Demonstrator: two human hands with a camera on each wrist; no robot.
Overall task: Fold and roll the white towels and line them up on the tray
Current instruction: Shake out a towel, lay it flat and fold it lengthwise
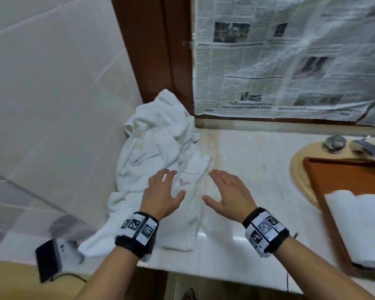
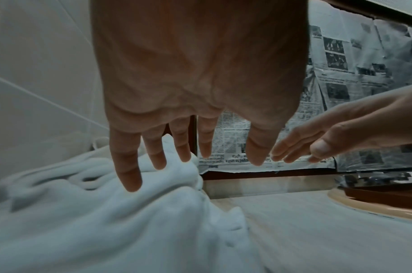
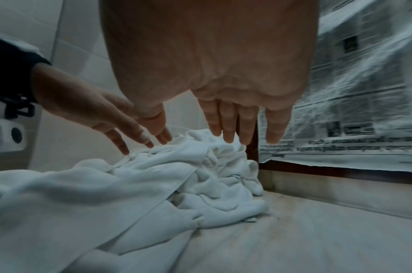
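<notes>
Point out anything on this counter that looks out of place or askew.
A black phone on a cable lies at the counter's front left corner, overhanging the edge beside the crumpled towel pile. The wooden tray sits skewed across the sink rim. Newspaper covers the window.

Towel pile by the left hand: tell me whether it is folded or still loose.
Loose. The towel pile lies crumpled in uneven ridges against the tiled wall, with no flat folds; only the towels on the tray are rolled.
</notes>
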